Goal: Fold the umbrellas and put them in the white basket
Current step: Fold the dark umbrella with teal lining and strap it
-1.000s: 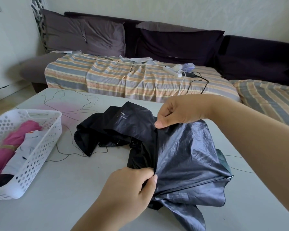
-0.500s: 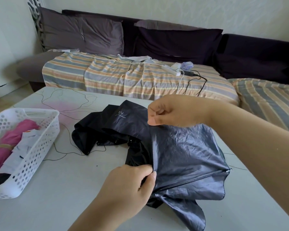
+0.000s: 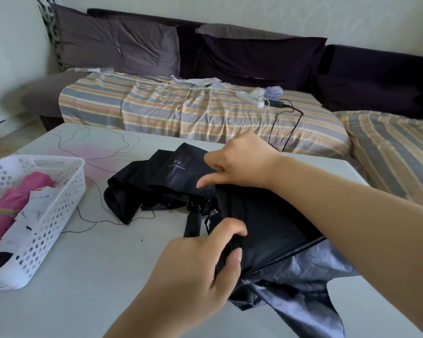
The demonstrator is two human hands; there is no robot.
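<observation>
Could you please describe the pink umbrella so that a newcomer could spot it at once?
Look at the white basket on the table's left edge. Inside lies the pink umbrella, folded, beside white paper; it is the only bright pink thing there.

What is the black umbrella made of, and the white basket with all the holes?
The black umbrella looks like thin woven cloth, likely nylon or polyester: it creases and folds softly, matte black on one side, shiny silvery-grey on the other. The white basket looks like moulded plastic: smooth, slightly glossy walls with even rows of round holes.
</observation>
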